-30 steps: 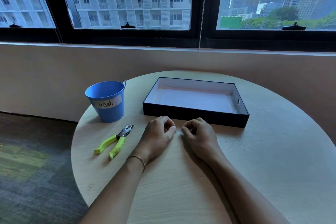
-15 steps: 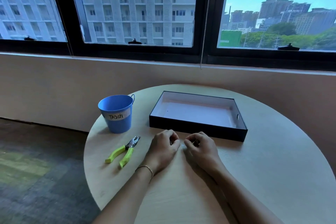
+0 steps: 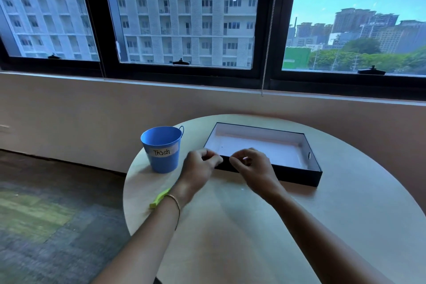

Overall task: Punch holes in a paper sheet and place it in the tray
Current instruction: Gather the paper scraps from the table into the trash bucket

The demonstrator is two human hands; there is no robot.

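Behind the round pale wooden table (image 3: 299, 226) ran a dark-framed window. One blue metal bucket labelled "Trash" (image 3: 162, 148) stood left of one black shallow tray with a white inside (image 3: 297, 174). Both hands hovered at its near wall, the left hand (image 3: 198, 168) and right hand (image 3: 252, 167) with fingers curled; anything pinched was too blurred to tell. The left wrist hid all but one green handle of the hole punch (image 3: 159, 198). A pale sheet seemed to lie in the tray.

High-rise office: carpet (image 3: 46, 214), city-view windows (image 3: 184, 14).
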